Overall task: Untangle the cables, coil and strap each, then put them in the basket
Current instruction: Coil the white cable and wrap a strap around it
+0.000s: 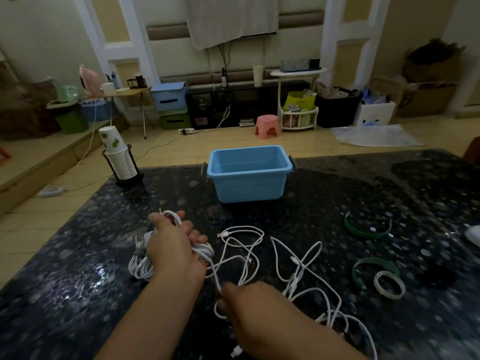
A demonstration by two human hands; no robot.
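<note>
My left hand grips a coil of white cable wound around its fingers. A strapped white coil lies on the table just left of it. My right hand pinches the free run of the same white cable nearer to me. Loose tangled white cables sprawl across the dark table to the right, one USB plug pointing left. The blue basket stands beyond, nothing visible inside. Two green straps and a white strap loop lie at right.
The dark speckled table fills the foreground; its left edge drops to a wooden floor. A rack of stacked paper cups stands at the far left corner. A white object peeks in at the right edge.
</note>
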